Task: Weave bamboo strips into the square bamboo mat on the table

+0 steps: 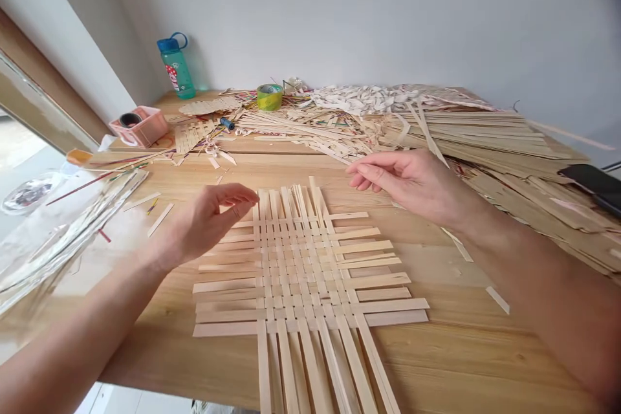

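A flat mat woven of pale bamboo strips (pixel 305 265) lies on the wooden table (pixel 460 349) in front of me, its long ends running off the near edge. My left hand (pixel 204 220) hovers at the mat's upper left corner, fingers curled loosely and apart, holding nothing. My right hand (pixel 412 184) hovers past the mat's upper right corner, fingers stretched toward the left, empty. Neither hand touches the mat.
A large heap of loose strips and shavings (pixel 436 123) covers the back and right of the table. A teal water bottle (pixel 176 66), a green tape roll (pixel 270 96) and a pink box (pixel 140 125) stand at the back left. Clear plastic sheeting (pixel 63 233) lies at the left, a dark phone (pixel 594 182) at the right.
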{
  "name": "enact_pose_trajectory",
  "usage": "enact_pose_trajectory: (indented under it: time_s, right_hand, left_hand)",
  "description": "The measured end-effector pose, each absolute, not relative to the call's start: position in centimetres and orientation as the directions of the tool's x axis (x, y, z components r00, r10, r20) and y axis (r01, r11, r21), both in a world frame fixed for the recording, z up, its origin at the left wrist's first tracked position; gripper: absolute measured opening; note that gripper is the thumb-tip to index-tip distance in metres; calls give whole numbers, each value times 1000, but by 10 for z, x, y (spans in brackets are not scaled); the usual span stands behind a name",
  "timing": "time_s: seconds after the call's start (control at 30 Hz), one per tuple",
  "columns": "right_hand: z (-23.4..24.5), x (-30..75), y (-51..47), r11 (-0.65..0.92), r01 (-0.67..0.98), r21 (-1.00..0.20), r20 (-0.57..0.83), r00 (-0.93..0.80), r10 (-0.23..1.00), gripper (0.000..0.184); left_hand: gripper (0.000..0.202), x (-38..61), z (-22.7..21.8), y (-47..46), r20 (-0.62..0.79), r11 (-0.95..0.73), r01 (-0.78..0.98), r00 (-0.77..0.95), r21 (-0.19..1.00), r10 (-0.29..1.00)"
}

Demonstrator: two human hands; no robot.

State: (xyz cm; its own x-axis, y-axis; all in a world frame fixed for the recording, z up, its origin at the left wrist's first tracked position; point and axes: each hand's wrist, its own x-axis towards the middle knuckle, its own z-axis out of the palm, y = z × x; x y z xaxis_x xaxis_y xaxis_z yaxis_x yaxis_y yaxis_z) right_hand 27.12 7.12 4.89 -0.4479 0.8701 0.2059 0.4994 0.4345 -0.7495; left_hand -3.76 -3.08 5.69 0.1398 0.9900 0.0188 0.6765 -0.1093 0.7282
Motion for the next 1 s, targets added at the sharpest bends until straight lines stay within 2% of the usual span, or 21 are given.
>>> enact_pose_trajectory:
  time_s: [0.1,0.23,0.33,0.47,0.6,1.0]
  right_hand:
    - [50,264,52,479,544,-689,219,-473,853,31]
    - [31,246,21,634,587,-503,282,-582,762,22]
    - [10,235,9,736,578,-351,381,-630,677,27]
    - [-10,230,6,761,614,-210,394,-659,641,37]
    - [-13,232,8,758,635,-149,380,-671,636,41]
    - [-13,226,11,748,654,-110,344,-681,646,32]
  left_hand:
    - [24,-18,58,-41,2,-188,753,241,631,971]
    - [22,3,44,-49,118,-297,882,273,367,955]
    - [19,17,28,-51,151,-244,951,217,189,964]
    - [14,27,11,-51,181,-131,991,125,24,976]
    - [16,25,4,-52,181,-135,991,134,-6,974]
    - [19,26,2,-51,202,-192,980,198,-49,959]
